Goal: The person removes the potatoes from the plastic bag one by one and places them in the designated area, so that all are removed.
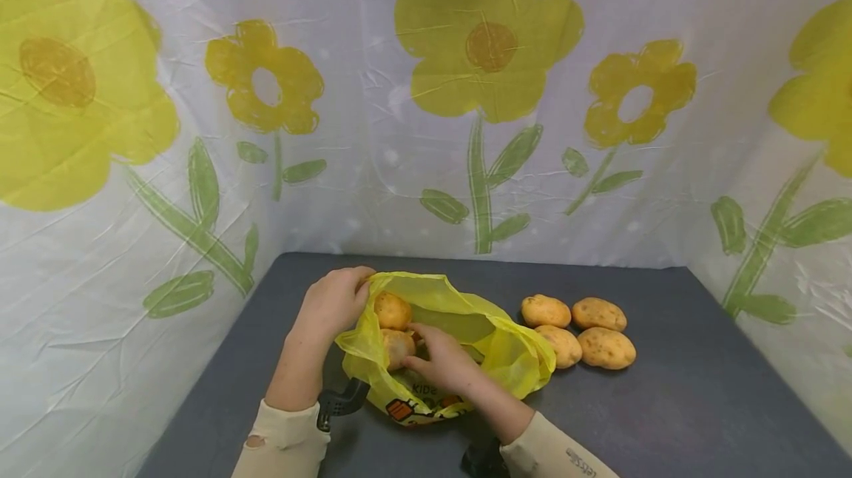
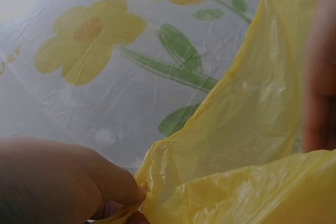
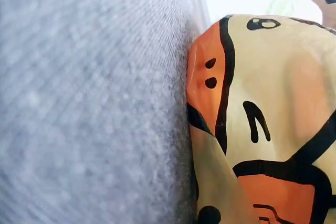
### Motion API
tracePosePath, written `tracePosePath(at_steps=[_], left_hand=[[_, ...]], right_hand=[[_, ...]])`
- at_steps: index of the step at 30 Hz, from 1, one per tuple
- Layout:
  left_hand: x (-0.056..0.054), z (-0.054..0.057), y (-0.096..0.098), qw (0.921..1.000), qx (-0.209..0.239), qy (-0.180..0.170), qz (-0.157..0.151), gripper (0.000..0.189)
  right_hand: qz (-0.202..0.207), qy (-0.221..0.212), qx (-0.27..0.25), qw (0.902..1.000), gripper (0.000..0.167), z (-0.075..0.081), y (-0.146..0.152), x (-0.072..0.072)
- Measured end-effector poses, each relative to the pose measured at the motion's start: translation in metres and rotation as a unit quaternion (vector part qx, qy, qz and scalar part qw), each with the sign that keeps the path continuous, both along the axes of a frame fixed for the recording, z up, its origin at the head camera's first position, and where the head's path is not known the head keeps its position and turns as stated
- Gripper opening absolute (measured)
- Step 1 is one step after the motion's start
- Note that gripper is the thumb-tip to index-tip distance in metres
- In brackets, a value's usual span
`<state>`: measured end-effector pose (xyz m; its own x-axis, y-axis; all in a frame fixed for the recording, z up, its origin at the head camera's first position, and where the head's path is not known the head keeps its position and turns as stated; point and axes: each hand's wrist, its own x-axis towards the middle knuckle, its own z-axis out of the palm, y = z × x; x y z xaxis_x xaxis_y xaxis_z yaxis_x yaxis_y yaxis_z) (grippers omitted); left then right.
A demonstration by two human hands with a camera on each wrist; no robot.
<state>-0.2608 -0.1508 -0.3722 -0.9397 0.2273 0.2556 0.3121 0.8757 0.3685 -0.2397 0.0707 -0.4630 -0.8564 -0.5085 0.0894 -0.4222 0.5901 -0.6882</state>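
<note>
A yellow plastic bag with printed cartoon figures lies on the table, its mouth spread wide. My left hand grips the bag's left rim; the left wrist view shows its thumb and fingers pinching the thin film. Reaching into the mouth, my right hand has its thumb and fingers around a potato. Just behind that one, another potato sits against the bag's left wall. In the right wrist view the bag's printed side hides the right hand.
Several potatoes lie grouped on the dark grey table, right of the bag. A flower-printed curtain surrounds the table at the back and both sides.
</note>
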Motion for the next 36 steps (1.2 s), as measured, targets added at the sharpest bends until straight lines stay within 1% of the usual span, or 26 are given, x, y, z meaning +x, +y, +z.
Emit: tracePosePath(at_steps=[2, 4, 8, 12, 14, 17, 21, 26, 31, 36], left_hand=[[0.000, 0.000, 0.000, 1.0000, 0.000, -0.001, 0.000, 0.032], [0.000, 0.000, 0.000, 1.0000, -0.001, 0.000, 0.000, 0.032], [0.000, 0.001, 0.001, 1.0000, -0.002, 0.005, -0.002, 0.032], [0.000, 0.002, 0.001, 1.0000, -0.003, 0.007, -0.004, 0.032], [0.000, 0.002, 0.001, 1.0000, -0.003, 0.006, -0.005, 0.032], [0.000, 0.001, 0.001, 1.0000, -0.003, 0.003, -0.004, 0.032], [0.000, 0.000, 0.001, 1.0000, -0.002, -0.001, 0.000, 0.032], [0.000, 0.000, 0.000, 1.0000, 0.001, -0.002, 0.001, 0.032], [0.000, 0.000, 0.000, 1.0000, 0.001, 0.000, 0.000, 0.032], [0.000, 0.000, -0.001, 1.0000, 0.004, -0.002, -0.002, 0.032]], right_hand=[[-0.012, 0.007, -0.011, 0.9998, 0.059, -0.002, 0.000, 0.000], [-0.014, 0.014, -0.015, 0.9997, 0.057, -0.002, 0.000, -0.001], [-0.006, 0.017, -0.014, 0.9997, 0.051, -0.003, -0.001, -0.003], [-0.010, 0.001, -0.013, 0.9999, 0.052, -0.001, -0.002, -0.002], [-0.022, -0.001, -0.010, 0.9997, 0.054, -0.001, -0.002, -0.001], [-0.036, -0.005, -0.011, 0.9993, 0.050, -0.002, -0.002, 0.001], [-0.053, -0.026, -0.033, 0.9977, 0.049, -0.003, -0.003, 0.002], [-0.063, -0.058, -0.058, 0.9947, 0.056, -0.001, -0.001, 0.001], [-0.063, -0.071, -0.076, 0.9926, 0.053, 0.008, 0.007, -0.001], [-0.066, -0.074, -0.094, 0.9906, 0.054, 0.028, 0.022, 0.000]])
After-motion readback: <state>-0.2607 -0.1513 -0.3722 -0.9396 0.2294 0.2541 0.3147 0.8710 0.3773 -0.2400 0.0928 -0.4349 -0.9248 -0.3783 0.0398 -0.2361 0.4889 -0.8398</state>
